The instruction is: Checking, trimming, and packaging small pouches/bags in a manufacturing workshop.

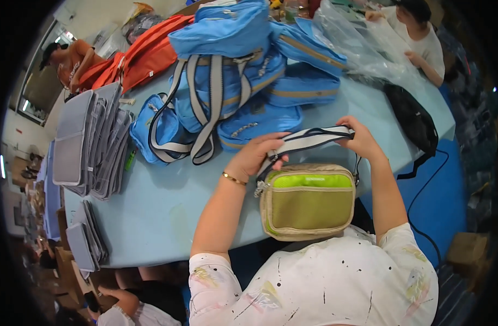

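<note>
A small shoulder bag (309, 212), beige-edged with a bright green top band and an olive mesh front pocket, sits close to my body at the table's near edge. Its white strap with dark edges (314, 139) is folded in layers and stretched between my two hands, just above the bag. My left hand (260, 156), with a bracelet at the wrist, grips the strap's left end near a metal fitting. At the other end, my right hand (361, 140) pinches the folded strap between its fingers. A metal zip pull dangles at the bag's left upper corner.
Beyond my hands, blue bags (227, 81) with striped straps are heaped on the pale blue table (167, 217). Stacked grey panels (75, 141) stand left, near orange fabric (151, 49). Clear plastic (357, 43) and a black pouch (409, 117) lie right. Other people work around the table.
</note>
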`<state>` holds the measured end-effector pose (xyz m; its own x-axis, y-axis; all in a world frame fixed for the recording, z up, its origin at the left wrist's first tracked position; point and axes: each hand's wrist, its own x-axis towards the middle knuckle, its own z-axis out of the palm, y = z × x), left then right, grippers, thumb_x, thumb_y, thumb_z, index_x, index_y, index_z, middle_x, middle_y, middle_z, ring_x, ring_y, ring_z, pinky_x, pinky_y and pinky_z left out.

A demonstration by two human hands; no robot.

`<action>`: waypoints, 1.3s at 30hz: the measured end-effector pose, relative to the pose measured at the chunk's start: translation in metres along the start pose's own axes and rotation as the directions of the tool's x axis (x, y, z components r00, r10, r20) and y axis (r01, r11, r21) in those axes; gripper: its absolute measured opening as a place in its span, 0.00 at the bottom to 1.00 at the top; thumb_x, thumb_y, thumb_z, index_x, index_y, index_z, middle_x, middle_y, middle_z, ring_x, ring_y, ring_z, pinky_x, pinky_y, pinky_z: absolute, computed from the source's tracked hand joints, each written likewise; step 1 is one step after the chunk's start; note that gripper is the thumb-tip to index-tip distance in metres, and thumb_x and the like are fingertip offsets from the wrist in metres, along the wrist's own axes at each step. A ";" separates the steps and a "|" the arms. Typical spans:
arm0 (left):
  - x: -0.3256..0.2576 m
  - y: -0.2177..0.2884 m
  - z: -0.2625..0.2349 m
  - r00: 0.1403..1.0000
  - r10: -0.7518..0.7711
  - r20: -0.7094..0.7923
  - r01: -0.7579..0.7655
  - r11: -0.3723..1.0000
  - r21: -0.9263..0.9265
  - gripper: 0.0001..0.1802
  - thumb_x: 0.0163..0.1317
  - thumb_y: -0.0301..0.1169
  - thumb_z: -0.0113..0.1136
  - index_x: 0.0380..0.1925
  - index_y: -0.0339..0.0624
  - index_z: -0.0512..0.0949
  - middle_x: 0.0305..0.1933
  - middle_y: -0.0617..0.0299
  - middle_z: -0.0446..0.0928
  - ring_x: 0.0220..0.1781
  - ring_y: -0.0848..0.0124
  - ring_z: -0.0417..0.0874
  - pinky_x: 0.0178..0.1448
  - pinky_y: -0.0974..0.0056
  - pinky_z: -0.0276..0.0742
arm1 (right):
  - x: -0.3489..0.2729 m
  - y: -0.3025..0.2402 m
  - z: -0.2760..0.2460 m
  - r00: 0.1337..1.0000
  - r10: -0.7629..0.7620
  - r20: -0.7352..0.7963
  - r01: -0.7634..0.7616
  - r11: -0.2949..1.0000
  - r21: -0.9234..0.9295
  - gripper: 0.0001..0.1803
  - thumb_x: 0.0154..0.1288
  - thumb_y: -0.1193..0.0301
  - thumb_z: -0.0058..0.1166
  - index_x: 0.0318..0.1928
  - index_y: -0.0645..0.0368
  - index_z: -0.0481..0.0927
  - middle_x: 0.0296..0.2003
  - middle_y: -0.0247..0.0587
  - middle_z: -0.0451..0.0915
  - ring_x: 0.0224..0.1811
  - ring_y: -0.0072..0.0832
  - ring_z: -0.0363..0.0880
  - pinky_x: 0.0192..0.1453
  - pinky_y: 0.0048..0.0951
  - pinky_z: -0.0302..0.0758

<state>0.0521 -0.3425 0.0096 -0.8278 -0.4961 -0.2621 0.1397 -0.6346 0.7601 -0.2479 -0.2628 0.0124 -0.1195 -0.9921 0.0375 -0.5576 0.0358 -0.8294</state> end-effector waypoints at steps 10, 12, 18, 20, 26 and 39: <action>-0.059 -0.008 0.070 0.958 0.127 -0.257 -0.097 0.987 0.125 0.28 0.62 0.36 0.44 0.59 0.29 0.66 0.20 0.59 0.74 0.11 0.78 0.70 0.15 0.77 0.66 | -0.034 0.006 -0.012 0.890 -0.388 0.240 0.372 0.922 0.111 0.29 0.55 0.83 0.49 0.60 0.54 0.69 0.45 0.42 0.79 0.40 0.32 0.79 0.48 0.28 0.73; -0.073 -0.029 0.085 0.945 0.109 -0.308 -0.094 0.994 0.064 0.27 0.64 0.35 0.44 0.59 0.29 0.65 0.21 0.58 0.75 0.11 0.77 0.71 0.16 0.77 0.67 | -0.048 0.008 -0.016 0.858 -0.392 0.331 0.391 0.917 0.072 0.29 0.56 0.83 0.48 0.61 0.54 0.69 0.46 0.44 0.79 0.40 0.37 0.78 0.49 0.31 0.73; -0.094 -0.112 0.130 0.948 0.077 -0.308 -0.126 0.982 -0.141 0.23 0.66 0.31 0.45 0.58 0.29 0.64 0.29 0.53 0.77 0.12 0.75 0.72 0.18 0.75 0.70 | -0.076 0.022 -0.040 0.754 -0.272 0.599 0.204 0.962 0.180 0.26 0.53 0.84 0.48 0.55 0.58 0.72 0.46 0.42 0.76 0.47 0.34 0.75 0.52 0.28 0.71; -0.097 -0.137 0.134 0.933 0.090 -0.348 -0.157 0.973 -0.168 0.23 0.65 0.31 0.45 0.58 0.30 0.64 0.30 0.52 0.78 0.13 0.74 0.73 0.18 0.75 0.70 | -0.081 0.036 -0.042 0.721 -0.252 0.646 -0.004 0.930 0.367 0.26 0.52 0.83 0.50 0.54 0.58 0.72 0.46 0.39 0.76 0.48 0.29 0.74 0.54 0.27 0.70; -0.093 -0.170 0.139 0.795 0.175 -0.581 -0.238 0.971 -0.033 0.10 0.64 0.27 0.47 0.42 0.34 0.72 0.32 0.55 0.76 0.16 0.73 0.72 0.17 0.74 0.66 | -0.093 0.051 -0.051 0.671 -0.313 0.673 -0.201 0.796 0.571 0.29 0.48 0.82 0.57 0.55 0.59 0.71 0.48 0.34 0.73 0.50 0.21 0.71 0.57 0.24 0.67; -0.120 -0.187 0.142 0.824 -0.012 -0.567 -0.030 0.997 -0.065 0.07 0.65 0.28 0.51 0.40 0.37 0.72 0.27 0.61 0.75 0.20 0.77 0.73 0.25 0.74 0.69 | -0.161 0.067 -0.019 0.754 -0.240 0.612 0.192 0.971 0.144 0.21 0.58 0.74 0.53 0.55 0.54 0.76 0.34 0.48 0.78 0.35 0.41 0.76 0.41 0.33 0.73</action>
<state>0.0488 -0.0802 -0.0167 -0.3756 -0.7370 -0.5618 0.1997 -0.6564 0.7276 -0.2815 -0.0987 -0.0392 0.5465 -0.8297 -0.1139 -0.4455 -0.1729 -0.8784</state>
